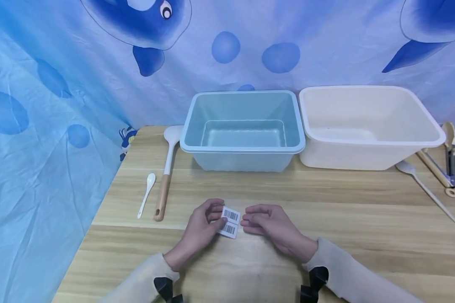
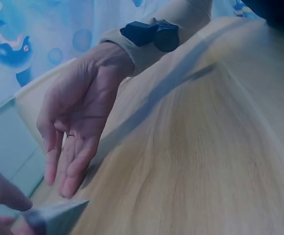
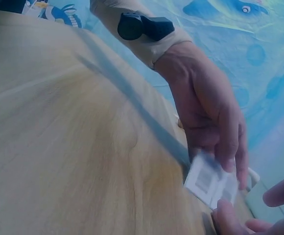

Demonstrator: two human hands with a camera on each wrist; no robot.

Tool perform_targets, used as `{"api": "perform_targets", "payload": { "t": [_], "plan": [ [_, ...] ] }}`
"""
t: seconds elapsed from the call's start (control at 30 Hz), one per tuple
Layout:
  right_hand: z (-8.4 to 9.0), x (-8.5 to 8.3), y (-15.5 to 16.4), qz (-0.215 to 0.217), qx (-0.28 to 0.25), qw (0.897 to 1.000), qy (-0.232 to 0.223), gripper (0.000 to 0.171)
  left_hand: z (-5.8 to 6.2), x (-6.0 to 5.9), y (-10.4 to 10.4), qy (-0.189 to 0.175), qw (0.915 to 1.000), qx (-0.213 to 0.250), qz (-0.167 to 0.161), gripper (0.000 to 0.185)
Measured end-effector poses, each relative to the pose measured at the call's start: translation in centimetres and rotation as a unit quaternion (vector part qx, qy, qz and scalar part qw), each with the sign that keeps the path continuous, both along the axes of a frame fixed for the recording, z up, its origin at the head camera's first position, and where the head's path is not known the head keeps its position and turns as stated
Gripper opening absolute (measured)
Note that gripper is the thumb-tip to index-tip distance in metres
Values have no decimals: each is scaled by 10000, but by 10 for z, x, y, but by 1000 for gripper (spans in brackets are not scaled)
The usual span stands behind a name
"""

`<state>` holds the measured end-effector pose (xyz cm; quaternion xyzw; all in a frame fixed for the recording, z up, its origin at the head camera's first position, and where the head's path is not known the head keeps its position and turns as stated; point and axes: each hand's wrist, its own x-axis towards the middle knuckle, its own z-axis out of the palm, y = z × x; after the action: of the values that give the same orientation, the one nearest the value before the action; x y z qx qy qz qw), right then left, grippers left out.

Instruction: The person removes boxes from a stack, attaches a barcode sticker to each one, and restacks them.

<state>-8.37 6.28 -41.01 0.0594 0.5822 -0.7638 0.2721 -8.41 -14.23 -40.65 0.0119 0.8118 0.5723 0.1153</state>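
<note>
Left hand [image 1: 201, 225] pinches the barcode label strip [image 1: 229, 221] just above the counter [image 1: 326, 202], centre front. Right hand [image 1: 267, 223], fingers loosely curled and holding nothing, sits just beside the strip. Judged progress: early (both labels appear joined; blue bin [image 1: 243, 130] and white bin [image 1: 368, 126] hold nothing). The right wrist view alone shows the pinching fingertips [image 3: 227, 161].

A hand [image 2: 76, 127] in a beige sleeve [image 2: 178, 22] hangs over the pale wooden tabletop [image 2: 205, 156], fingers relaxed and pointing down, just beside a blurred white card edge [image 2: 59, 215].
</note>
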Motion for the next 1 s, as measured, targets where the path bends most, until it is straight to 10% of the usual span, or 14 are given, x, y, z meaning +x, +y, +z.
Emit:
{"api": "perform_targets", "payload": {
  "t": [0.5,1.0],
  "plan": [
    [-5,8,-2,-702,947,9902,750,24,0,2,17,-135,9911,1224,511,32],
    [3,8,19,-1163,1567,9620,1911,16,10,8,31,-332,9862,1619,140,19]
  ]
}}
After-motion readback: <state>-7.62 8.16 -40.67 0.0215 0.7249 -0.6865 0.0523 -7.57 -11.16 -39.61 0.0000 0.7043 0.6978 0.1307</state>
